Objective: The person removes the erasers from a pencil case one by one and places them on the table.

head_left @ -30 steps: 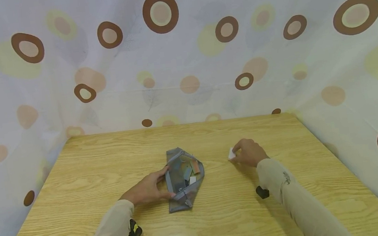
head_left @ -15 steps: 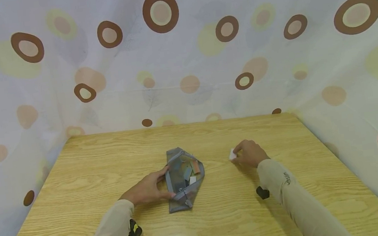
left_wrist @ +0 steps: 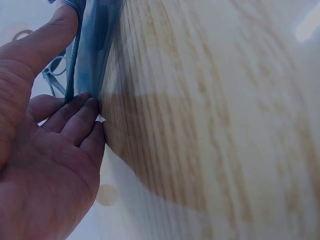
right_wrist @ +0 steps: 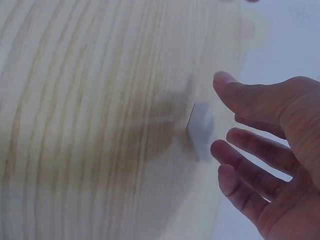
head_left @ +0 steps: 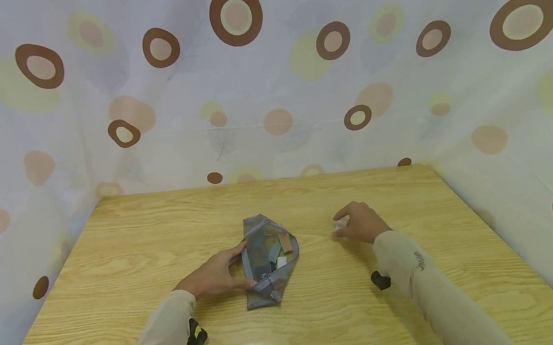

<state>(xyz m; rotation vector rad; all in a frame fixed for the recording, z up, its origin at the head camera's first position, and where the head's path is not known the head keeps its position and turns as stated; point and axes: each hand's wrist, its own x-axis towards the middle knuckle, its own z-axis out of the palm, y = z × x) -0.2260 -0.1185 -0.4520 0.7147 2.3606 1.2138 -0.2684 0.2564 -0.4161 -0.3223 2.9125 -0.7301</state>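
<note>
A grey mesh zip pouch (head_left: 255, 261) lies unzipped near the middle of the table in the head view. Inside it show an orange-brown block (head_left: 286, 243), a white block (head_left: 281, 262) and greyish pieces (head_left: 274, 251). My left hand (head_left: 215, 274) grips the pouch's left side, thumb and fingers at its zip edge (left_wrist: 73, 65). To the right, a small white piece (right_wrist: 201, 127) rests on the wood. My right hand (head_left: 364, 222) hovers around that piece, thumb and fingers spread apart, the fingertips (right_wrist: 220, 150) standing off from it in the right wrist view.
The wooden table (head_left: 159, 227) reaches back to a white curtain (head_left: 264, 70) with brown and pastel circles, which also closes off both sides. A black device sits under each wrist, one on the left (head_left: 196, 335) and one on the right (head_left: 380, 280).
My right thumb and fingers, earlier pinching the white piece, have spread apart around it, and the hand has shifted slightly left. My left hand and the pouch stay in place.
</note>
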